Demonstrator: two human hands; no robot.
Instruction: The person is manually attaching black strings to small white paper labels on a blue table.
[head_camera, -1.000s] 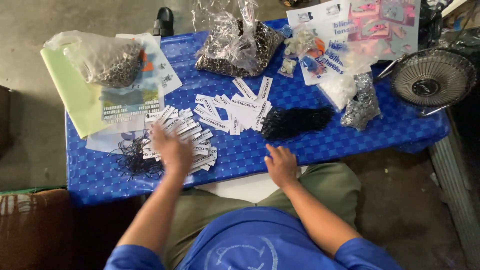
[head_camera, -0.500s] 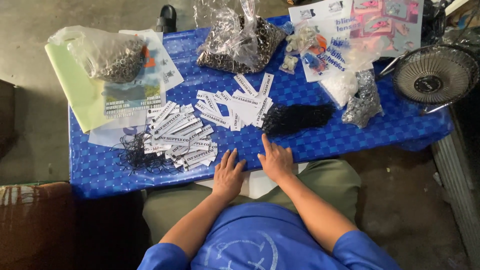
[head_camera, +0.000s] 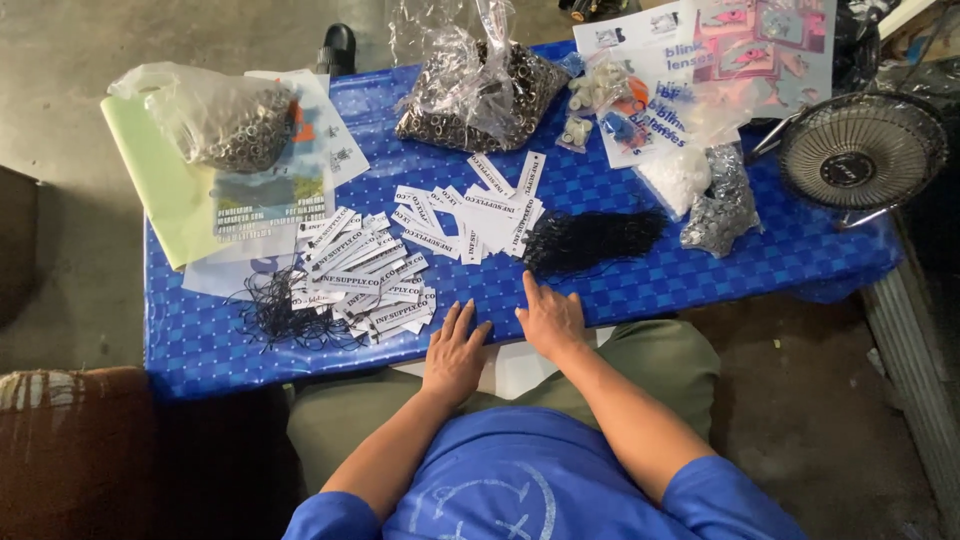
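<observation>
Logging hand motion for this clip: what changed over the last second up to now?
The left hand drew back from the pile of white paper tags to the near edge of the blue table, beside the right hand, which barely shifted. Both lie flat and hold nothing. The tags, black string bundle, bags of metal eyelets and small fan stayed put.

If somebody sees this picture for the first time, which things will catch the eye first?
First the bright blue checked tablecloth, with white paper tags scattered at its middle. Both hands, left hand and right hand, lie flat at the near edge, holding nothing. A black bundle of strings lies just beyond the right hand.
</observation>
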